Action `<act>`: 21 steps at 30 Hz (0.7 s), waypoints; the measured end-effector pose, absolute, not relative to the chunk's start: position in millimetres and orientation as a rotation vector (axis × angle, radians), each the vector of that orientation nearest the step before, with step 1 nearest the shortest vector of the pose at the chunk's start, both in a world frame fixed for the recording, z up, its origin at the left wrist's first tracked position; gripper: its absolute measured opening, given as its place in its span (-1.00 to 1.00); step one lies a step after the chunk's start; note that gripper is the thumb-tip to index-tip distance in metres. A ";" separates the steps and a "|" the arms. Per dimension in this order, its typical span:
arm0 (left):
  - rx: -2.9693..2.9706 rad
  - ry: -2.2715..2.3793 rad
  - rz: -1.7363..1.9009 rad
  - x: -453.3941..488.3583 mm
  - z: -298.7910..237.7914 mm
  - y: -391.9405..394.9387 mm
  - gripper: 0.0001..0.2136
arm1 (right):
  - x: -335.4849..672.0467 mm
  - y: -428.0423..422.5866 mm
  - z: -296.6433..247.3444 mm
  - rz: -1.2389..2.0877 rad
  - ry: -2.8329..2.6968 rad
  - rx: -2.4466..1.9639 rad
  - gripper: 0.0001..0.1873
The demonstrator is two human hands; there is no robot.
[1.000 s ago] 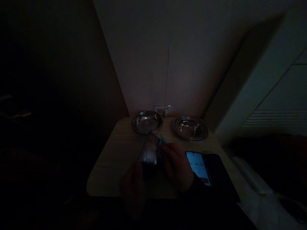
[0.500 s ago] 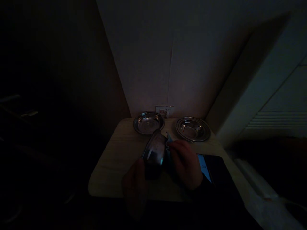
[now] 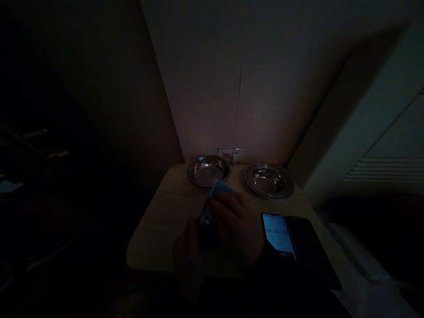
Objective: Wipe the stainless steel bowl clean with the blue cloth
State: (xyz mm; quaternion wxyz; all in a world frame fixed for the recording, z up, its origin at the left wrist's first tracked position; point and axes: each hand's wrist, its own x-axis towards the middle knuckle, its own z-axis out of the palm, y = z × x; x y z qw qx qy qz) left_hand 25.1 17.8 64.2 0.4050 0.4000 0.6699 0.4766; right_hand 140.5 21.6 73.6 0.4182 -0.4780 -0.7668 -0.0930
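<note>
The room is dim. A shiny metal bowl (image 3: 206, 221) is held tilted over the front of the table, mostly hidden behind my hands. My left hand (image 3: 186, 254) is closed on the bowl's near left edge. My right hand (image 3: 236, 225) grips a light blue cloth (image 3: 218, 188) and presses it against the bowl's upper side. Part of the cloth sticks up above the fingers. Beyond my hands, a shallow metal dish (image 3: 208, 171) stands at the back left of the table.
A stack of metal dishes (image 3: 270, 181) stands at the table's (image 3: 159, 221) back right. A lit phone (image 3: 280, 236) showing a timer lies right of my right hand, on or beside a dark flat object (image 3: 313, 247). A wall socket (image 3: 231, 154) sits behind the table.
My right hand has moved left with the cloth, over the bowl, covering more of it. More of the phone screen now shows. The view has shifted slightly.
</note>
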 end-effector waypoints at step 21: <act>1.047 1.631 1.151 24.4 70.4 12.7 -0.33 | 135.9 5.7 66.9 -0.256 -1.925 -1.130 -0.71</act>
